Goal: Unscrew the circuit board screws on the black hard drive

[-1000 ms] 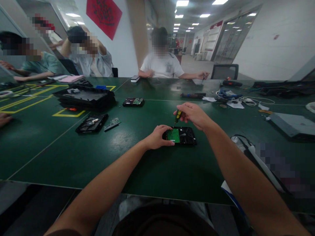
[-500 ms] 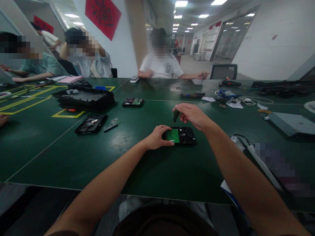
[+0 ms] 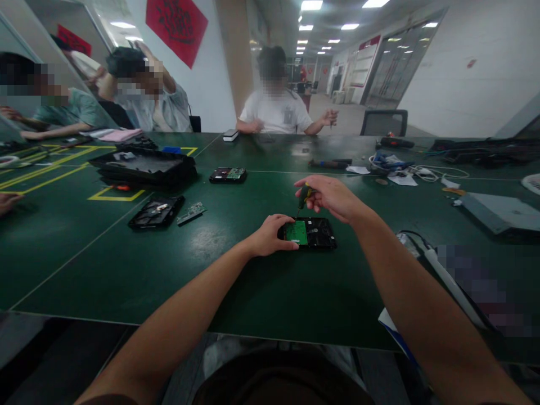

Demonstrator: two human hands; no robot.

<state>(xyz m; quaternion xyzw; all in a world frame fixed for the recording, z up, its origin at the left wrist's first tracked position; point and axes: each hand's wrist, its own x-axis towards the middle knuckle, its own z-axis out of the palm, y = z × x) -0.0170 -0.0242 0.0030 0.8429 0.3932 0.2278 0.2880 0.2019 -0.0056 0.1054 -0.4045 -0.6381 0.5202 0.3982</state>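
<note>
A black hard drive point(image 3: 321, 233) with a green circuit board point(image 3: 297, 232) on its upper face lies flat on the dark green table point(image 3: 181, 281). My left hand point(image 3: 273, 236) grips the drive's left end, thumb along the near edge and fingers at the far edge. Above the board, my right hand point(image 3: 327, 197) holds a screwdriver point(image 3: 304, 195) by its green and yellow handle. The shaft points down, slightly tilted, with its tip at the board's far edge near my left fingertips. Whether the tip sits in a screw is too small to tell.
To the left lie a loose circuit board point(image 3: 192, 213), an opened drive casing point(image 3: 156, 212) and a black tray point(image 3: 143, 166). Another hard drive point(image 3: 228, 175) lies farther back. A grey metal box point(image 3: 502, 214) and cables point(image 3: 396, 165) are at right. Several people sit around the table.
My right fingers have shifted on the screwdriver handle, and more yellow shows on it. My left hand and the hard drive have stayed put. The person opposite has moved a raised hand leftward.
</note>
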